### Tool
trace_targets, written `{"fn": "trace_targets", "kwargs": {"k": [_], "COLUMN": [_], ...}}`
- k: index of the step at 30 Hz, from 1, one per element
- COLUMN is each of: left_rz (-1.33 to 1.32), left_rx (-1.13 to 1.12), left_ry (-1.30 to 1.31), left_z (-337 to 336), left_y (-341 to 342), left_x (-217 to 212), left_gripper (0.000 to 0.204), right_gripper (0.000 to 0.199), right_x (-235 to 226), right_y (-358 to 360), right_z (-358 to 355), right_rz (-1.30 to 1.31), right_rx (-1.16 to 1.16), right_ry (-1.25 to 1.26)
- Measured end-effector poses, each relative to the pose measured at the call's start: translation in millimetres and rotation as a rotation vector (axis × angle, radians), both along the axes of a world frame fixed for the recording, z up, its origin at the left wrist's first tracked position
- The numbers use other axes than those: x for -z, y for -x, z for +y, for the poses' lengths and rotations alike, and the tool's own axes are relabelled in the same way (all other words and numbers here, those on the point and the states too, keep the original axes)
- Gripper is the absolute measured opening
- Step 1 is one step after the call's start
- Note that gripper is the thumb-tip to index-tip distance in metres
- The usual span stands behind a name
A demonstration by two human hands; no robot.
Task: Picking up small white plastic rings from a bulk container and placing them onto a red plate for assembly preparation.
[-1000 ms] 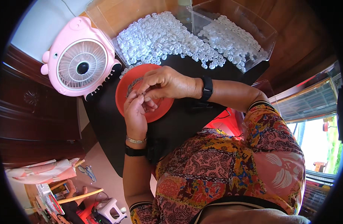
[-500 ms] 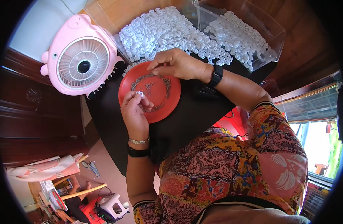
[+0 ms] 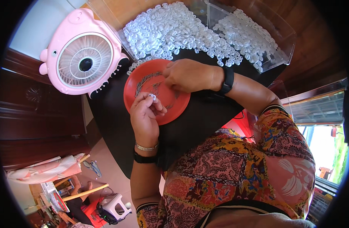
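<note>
My left hand (image 3: pixel 145 118) is closed over the near left part of a round red plate (image 3: pixel 158 121). Between its thumb and forefinger it pinches a small white plastic piece with holes (image 3: pixel 152 97). Short thin metal pins (image 3: pixel 146 80) lie on the plate, many of them in a ring and some loose in the middle. Above the plate's right side is my right hand (image 3: pixel 191 75), its fingers curled downward and drawn together. The back of that hand hides its fingertips, so I cannot tell whether anything is in them.
A large heap of similar white pieces (image 3: pixel 163 32) spreads across the black table (image 3: pixel 117 125) beyond the plate. More fill a clear plastic box (image 3: pixel 286 57) at the far right. A pink fan (image 3: pixel 85 64) stands at the left. Another person's leg (image 3: pixel 76 186) shows at lower left.
My right hand has shifted right and nearer, and its fingers have curled down over the plate. My left hand keeps its pinch on the white piece. The whole view has shifted slightly.
</note>
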State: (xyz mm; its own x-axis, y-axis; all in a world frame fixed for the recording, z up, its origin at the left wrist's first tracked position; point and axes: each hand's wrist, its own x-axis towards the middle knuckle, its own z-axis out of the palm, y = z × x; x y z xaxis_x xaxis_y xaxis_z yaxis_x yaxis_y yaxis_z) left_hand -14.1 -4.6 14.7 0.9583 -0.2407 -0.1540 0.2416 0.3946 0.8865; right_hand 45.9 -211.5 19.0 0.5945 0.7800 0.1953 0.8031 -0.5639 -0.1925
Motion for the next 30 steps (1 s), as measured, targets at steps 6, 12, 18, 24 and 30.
{"fn": "trace_targets", "kwargs": {"k": [6, 12, 18, 24, 30], "left_rz": [-0.014, -0.100, -0.103, -0.103, -0.134], "left_rx": [0.011, -0.124, -0.138, -0.141, -0.143], "left_ry": [0.080, 0.103, 0.073, 0.047, 0.013], "left_z": [-2.0, 2.5, 2.4, 2.1, 1.0], "left_y": [1.7, -2.4, -4.5, -4.4, -4.7], "left_x": [-4.5, -3.9, 1.8, 1.5, 1.8], "left_gripper": [0.014, 0.014, 0.013, 0.013, 0.013], "right_gripper": [0.009, 0.011, 0.012, 0.010, 0.010], "right_x": [4.5, 5.1, 12.2, 9.4, 6.1], "right_y": [9.3, 7.8, 8.3, 7.7, 20.6], "right_z": [9.4, 17.1, 18.8, 14.7, 19.9], "right_rz": [0.021, -0.054, -0.122, -0.135, 0.027], "right_rx": [0.035, -0.074, 0.024, 0.052, -0.038], "right_ry": [-0.106, -0.097, -0.034, -0.121, -0.137]}}
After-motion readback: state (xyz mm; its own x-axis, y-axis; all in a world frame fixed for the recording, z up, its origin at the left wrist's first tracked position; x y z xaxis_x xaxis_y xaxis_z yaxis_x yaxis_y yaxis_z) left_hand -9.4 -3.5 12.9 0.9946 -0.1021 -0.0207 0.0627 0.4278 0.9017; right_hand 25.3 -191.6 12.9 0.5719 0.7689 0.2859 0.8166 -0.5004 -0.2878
